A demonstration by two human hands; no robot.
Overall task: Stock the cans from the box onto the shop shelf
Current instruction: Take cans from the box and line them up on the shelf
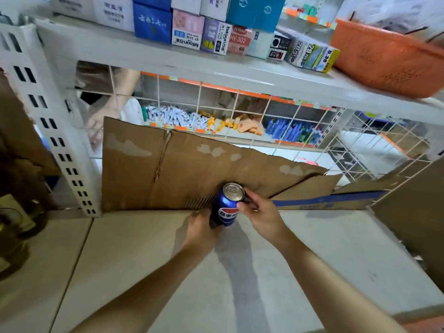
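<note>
A blue Pepsi can (227, 205) stands upright on the pale lower shelf board (134, 255), close to a flattened cardboard sheet (182, 169) that leans against the wire back grid. My left hand (200, 230) wraps the can's lower left side. From the right, my right hand (258, 213) pinches it near the top rim with thumb and fingers. Both hands touch the can. The box of cans is not clearly visible; a brown cardboard panel (413, 212) rises at the right edge.
The upper shelf (216, 68) carries small product boxes (192, 32) and an orange plastic basket (389, 58). A perforated white upright (48, 131) stands at left. Another person's hand (96, 126) shows behind the wire grid (288, 121). Dark bottles (14, 231) sit at far left.
</note>
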